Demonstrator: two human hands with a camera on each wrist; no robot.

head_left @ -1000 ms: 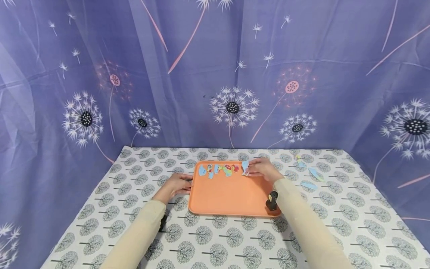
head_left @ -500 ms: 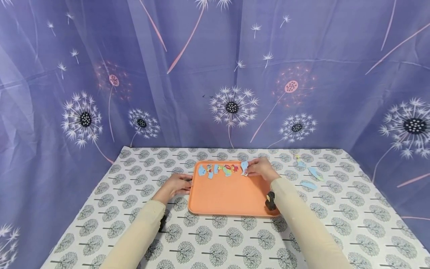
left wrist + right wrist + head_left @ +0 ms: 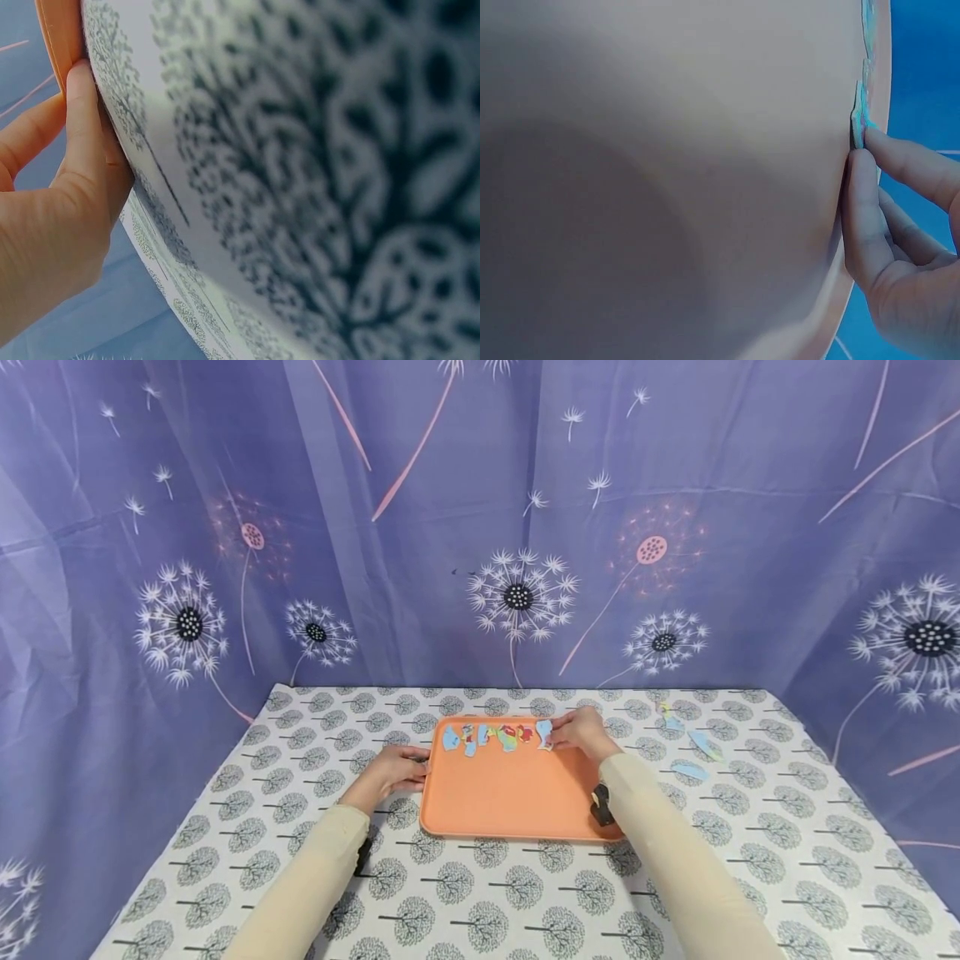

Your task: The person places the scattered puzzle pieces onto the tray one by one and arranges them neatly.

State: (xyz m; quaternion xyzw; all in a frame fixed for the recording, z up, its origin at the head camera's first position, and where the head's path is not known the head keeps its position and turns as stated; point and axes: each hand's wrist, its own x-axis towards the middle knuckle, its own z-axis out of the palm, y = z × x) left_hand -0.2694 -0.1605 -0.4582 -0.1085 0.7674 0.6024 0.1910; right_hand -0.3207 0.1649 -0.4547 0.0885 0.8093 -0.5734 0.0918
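An orange tray (image 3: pixel 517 793) lies on the patterned cloth, with a row of puzzle pieces (image 3: pixel 507 738) along its far edge. At the tray's left side, my left hand (image 3: pixel 390 775) grips the rim; the left wrist view shows thumb and fingers of that hand (image 3: pixel 60 187) against the tray's edge (image 3: pixel 61 37). My right hand (image 3: pixel 587 733) pinches a light blue puzzle piece (image 3: pixel 543 733) at the right end of the row. Up close, thumb and forefinger of the right hand (image 3: pixel 900 217) hold the piece's end (image 3: pixel 858 112), low at the tray.
Several loose puzzle pieces (image 3: pixel 703 745) lie on the cloth right of the tray. A black wrist camera (image 3: pixel 601 806) on the right sleeve hangs over the tray's near right corner. A purple dandelion curtain (image 3: pixel 420 568) stands behind the table (image 3: pixel 360 714).
My right hand has shifted slightly left with the light blue piece, bringing it nearer the row. The left hand stays at the tray's left rim.
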